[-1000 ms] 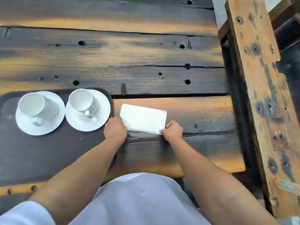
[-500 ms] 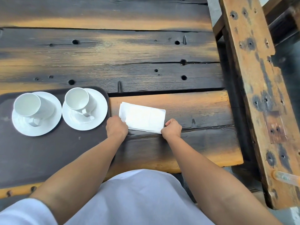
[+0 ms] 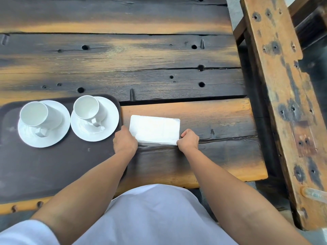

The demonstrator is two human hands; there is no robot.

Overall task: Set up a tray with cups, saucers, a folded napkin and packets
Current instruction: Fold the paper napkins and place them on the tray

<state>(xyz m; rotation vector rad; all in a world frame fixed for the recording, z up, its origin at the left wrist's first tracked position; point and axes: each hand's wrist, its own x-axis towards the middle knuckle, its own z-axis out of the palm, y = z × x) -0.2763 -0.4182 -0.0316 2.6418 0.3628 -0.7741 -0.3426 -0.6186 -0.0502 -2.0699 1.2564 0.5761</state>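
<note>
A: Nearest the body, both bare forearms reach out over the bench point(image 3: 203, 110). Left hand point(image 3: 124, 140) curled over the near-left corner of the folded napkin point(image 3: 154, 129); right hand point(image 3: 188, 140) curled at the near-right corner. Each grip looks pinched on the napkin's near edge, though the fingertips are tucked under and hidden.

B: Where does the napkin sit?

A: Flat on the plank, just beside the tray point(image 3: 53, 165), not on it. Judgement: paper, very light, limp, layered; it should crease or fan open if lifted by one corner. Take it by both near corners, or slide a flat hand under the fold.

B: Further out?

A: On the tray's far side, two white saucers point(image 3: 30, 137), edges nearly touching, each with an upright white cup point(image 3: 36, 114) on it. Glazed, so likely slick and breakable; the handles face the person. No packets visible.
</note>
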